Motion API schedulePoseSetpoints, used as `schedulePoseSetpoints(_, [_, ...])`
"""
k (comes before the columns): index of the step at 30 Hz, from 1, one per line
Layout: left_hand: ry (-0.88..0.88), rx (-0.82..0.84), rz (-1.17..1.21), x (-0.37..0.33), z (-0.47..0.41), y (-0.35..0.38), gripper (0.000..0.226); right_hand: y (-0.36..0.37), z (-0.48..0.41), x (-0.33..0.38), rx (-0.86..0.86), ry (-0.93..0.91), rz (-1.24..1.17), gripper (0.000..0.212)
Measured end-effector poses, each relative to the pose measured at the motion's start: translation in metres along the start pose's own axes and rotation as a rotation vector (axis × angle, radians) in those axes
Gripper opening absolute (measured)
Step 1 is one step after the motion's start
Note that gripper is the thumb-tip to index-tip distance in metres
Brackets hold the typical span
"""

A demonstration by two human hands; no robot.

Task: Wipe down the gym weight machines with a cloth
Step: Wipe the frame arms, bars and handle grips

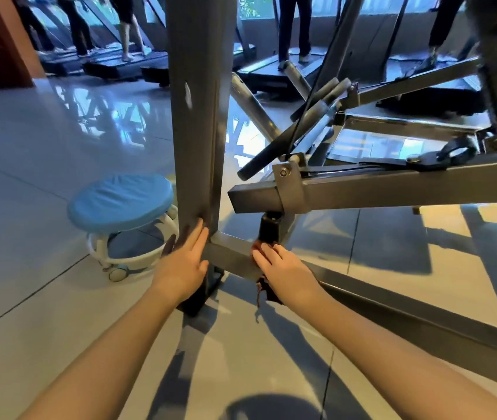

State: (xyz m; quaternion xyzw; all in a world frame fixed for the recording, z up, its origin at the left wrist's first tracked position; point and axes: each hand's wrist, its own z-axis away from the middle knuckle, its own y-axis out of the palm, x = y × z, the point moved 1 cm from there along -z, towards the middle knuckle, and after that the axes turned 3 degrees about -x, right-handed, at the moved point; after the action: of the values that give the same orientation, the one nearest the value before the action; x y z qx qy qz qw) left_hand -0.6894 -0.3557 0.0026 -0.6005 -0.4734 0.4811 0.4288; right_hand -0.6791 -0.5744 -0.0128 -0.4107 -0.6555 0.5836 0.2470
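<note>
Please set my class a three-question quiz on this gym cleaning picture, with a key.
1. True or false: the left hand presses the cloth.
2. The blue stool stands: A left of the upright post; B right of it; C under the right hand.
3. What does the left hand rest on?
Key: 1 false, the right hand does; 2 A; 3 the upright post's foot.

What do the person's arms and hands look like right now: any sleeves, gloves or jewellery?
The left forearm and right forearm are bare to the frame's edge, with no sleeve in view. The bare left hand and bare right hand wear no gloves; no watch, bracelet or ring is visible.
</note>
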Motion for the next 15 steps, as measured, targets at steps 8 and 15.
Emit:
schedulePoseSetpoints(8, [0.220,-0.360,0.086,0.035,-0.012,0.020,0.080,0.000,-0.024,0.033,-0.019,0.047,0.227,0.069])
schedulePoseSetpoints(15, [0.363,-0.366,0.018,0.063,-0.036,0.040,0.075,0.015,-0.086,0.057,0.015,-0.004,0.182,0.074])
